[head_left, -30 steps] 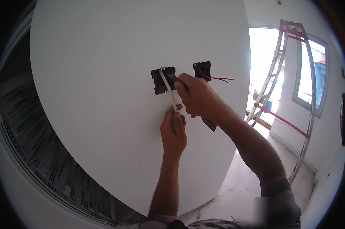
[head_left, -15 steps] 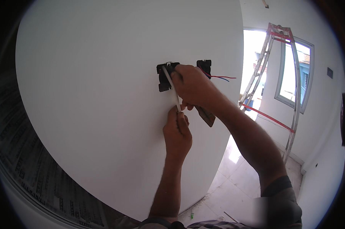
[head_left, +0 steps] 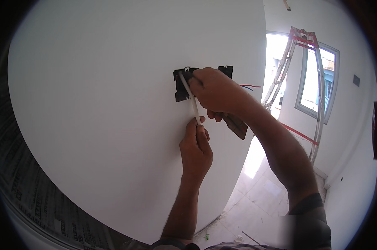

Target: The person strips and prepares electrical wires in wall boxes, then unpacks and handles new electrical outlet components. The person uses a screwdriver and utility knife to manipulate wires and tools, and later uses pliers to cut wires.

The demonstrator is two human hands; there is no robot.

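A white cable [head_left: 194, 104] slants down from a black wall box [head_left: 180, 88] set in the white wall. My left hand [head_left: 196, 143] pinches its lower part between thumb and fingers. At the box's right side, my right hand [head_left: 215, 89] is closed, its thumb and forefinger close against the cable near the opening. A flat, broad brownish-grey tool [head_left: 237, 127] sticks out below my right palm, held by the lower fingers; its other end is hidden by the hand. Whether the right fingertips also grip the cable or the box's inside cannot be seen.
A second black wall box [head_left: 226, 71] sits just to the right, with red and blue wires [head_left: 250, 86] reaching out past my right forearm. Beyond the wall's edge stand a stepladder [head_left: 303, 37] with red bands and a window [head_left: 317, 83]. Tiled floor [head_left: 255, 196] lies below right.
My right hand has shifted slightly right, and the flat tool below it has swung right. More of the second box and its wires is now covered. My left hand still holds the cable.
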